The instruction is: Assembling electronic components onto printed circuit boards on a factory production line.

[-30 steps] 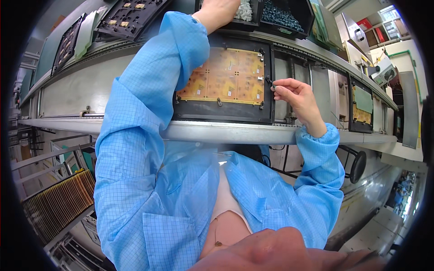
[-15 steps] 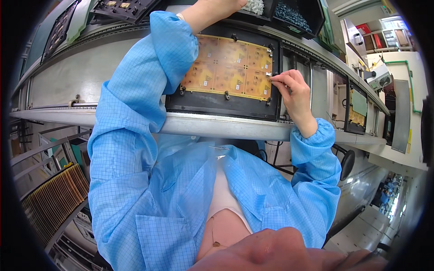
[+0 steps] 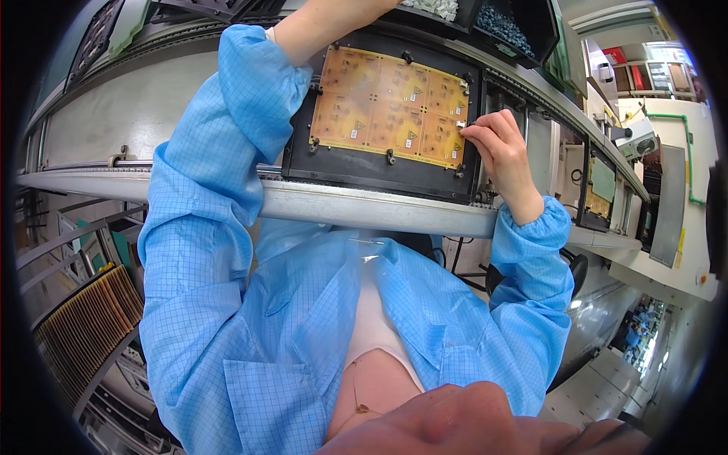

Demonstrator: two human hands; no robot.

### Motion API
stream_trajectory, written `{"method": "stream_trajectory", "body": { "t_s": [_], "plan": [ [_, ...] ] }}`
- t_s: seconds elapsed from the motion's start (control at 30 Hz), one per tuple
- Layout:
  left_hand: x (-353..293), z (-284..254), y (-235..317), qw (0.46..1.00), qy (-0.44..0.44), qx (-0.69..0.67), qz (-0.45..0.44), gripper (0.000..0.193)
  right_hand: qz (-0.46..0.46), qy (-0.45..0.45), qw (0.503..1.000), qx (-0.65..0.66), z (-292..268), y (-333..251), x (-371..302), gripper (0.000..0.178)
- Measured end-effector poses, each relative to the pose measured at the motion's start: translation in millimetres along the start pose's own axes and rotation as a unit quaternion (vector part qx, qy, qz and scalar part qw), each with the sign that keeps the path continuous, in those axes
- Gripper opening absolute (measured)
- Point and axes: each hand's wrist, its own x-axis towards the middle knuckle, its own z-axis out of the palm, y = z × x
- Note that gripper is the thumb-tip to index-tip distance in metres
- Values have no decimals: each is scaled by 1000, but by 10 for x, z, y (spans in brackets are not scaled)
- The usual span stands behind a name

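Note:
An orange circuit-board panel [image 3: 377,106] lies in a black carrier frame [image 3: 341,171], held by several small black clips around its rim. My right hand [image 3: 503,152] is at the panel's right edge, thumb and forefinger pinched on a small white connector [image 3: 461,124] at the board. My left hand [image 3: 349,10] reaches over the far side of the carrier toward a black bin of white parts [image 3: 436,7]. The upper picture edge cuts off its fingers, so what they hold, if anything, is hidden.
A black bin of dark blue-grey parts [image 3: 502,30] stands beside the white ones. A metal rail [image 3: 371,208] runs along the near side. Another carrier with a green sheet [image 3: 603,174] sits farther right. At lower left is a rack of upright boards [image 3: 89,326].
My left forearm has shifted left and away, uncovering the panel's left edge. The carrier appears slightly farther right and higher in view. My right hand stays pinched at the white connector.

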Motion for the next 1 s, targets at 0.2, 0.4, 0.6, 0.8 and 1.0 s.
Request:
{"method": "stream_trajectory", "body": {
  "t_s": [0.2,0.4,0.6,0.8,1.0],
  "plan": [
    [-83,-121,105,1000,-1,-26,2,11,-118,-82,989,-25,-114,51,129,20],
    [-228,-212,27,962,48,-180,200,8,-147,-90,983,56,-230,157,341,16],
    [-451,-83,93,990,-104,-89,-37,13,26,93,988,-120,-234,1184,945,13],
    [-558,-57,223,985,-154,-69,-28,12,164,-40,968,-184,-151,1325,1328,16],
    [-566,266,150,981,-182,-22,57,12,190,-77,956,-209,-172,1350,1405,15]
  ]
}}
